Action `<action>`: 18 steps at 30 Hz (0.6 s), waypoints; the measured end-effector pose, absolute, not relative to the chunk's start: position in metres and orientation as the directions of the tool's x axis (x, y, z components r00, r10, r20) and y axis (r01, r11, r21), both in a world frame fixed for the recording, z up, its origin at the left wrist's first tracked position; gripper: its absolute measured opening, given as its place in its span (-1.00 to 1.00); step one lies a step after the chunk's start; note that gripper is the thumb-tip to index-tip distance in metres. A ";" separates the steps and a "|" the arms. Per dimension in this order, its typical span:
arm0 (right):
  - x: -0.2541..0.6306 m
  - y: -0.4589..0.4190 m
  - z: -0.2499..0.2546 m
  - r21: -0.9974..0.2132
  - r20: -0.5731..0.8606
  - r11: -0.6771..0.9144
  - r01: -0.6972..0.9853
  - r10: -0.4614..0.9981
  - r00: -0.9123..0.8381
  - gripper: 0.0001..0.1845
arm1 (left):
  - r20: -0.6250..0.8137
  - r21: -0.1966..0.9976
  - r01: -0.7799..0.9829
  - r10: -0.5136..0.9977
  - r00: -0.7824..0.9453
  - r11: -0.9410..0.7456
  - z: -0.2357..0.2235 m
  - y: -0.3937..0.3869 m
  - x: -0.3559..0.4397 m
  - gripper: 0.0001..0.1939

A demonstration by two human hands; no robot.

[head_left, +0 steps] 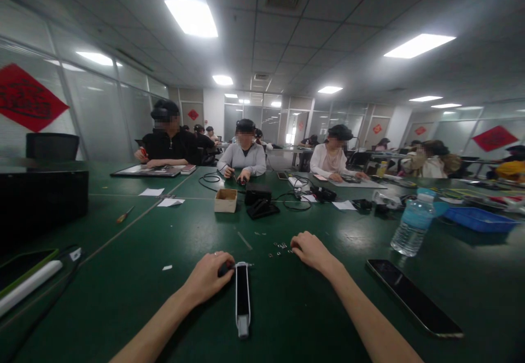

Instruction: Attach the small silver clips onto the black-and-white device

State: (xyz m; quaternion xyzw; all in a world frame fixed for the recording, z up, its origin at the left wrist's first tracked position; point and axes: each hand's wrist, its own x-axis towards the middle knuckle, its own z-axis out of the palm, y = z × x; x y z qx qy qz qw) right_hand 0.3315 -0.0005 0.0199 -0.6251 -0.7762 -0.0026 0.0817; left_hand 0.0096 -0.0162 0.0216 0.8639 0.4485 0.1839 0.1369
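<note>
My left hand (209,276) rests on the green table, its fingers closed around a dark rounded handle (224,268). A thin metal tip (251,265) shows on the far side of a slim white-framed device with a black screen (243,294), in line with that handle; whether the two are one tool I cannot tell. Several small metal rings (280,246) lie scattered ahead, between my hands. Beside them is my right hand (310,249), fingers curled down to the tabletop at the nearest rings. Its fingertips are partly hidden, so anything pinched there is too small to make out.
To the right are a black phone (414,297), a water bottle (413,225) and a blue tray (479,218). A small cardboard box (225,201) and a black stand (260,202) with cables are ahead. A screwdriver (124,215) lies left. Several people sit across the table.
</note>
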 end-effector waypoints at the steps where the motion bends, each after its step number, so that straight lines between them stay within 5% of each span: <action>1: 0.333 0.000 0.020 -0.098 0.115 0.219 0.971 0.971 -0.207 -0.79 | 0.196 0.400 0.723 0.823 0.533 -0.563 0.022 -0.016 0.010 -0.77; 13: 0.326 0.008 0.024 -0.216 -0.034 0.092 0.972 0.994 -0.101 -0.87 | 0.228 0.395 0.698 0.799 0.556 -0.598 0.014 -0.011 0.008 -0.78; 18: 0.318 -0.001 0.026 -0.259 0.100 0.164 0.952 0.985 -0.142 -0.88 | 0.205 0.378 0.724 0.815 0.542 -0.577 0.019 -0.014 0.010 -0.77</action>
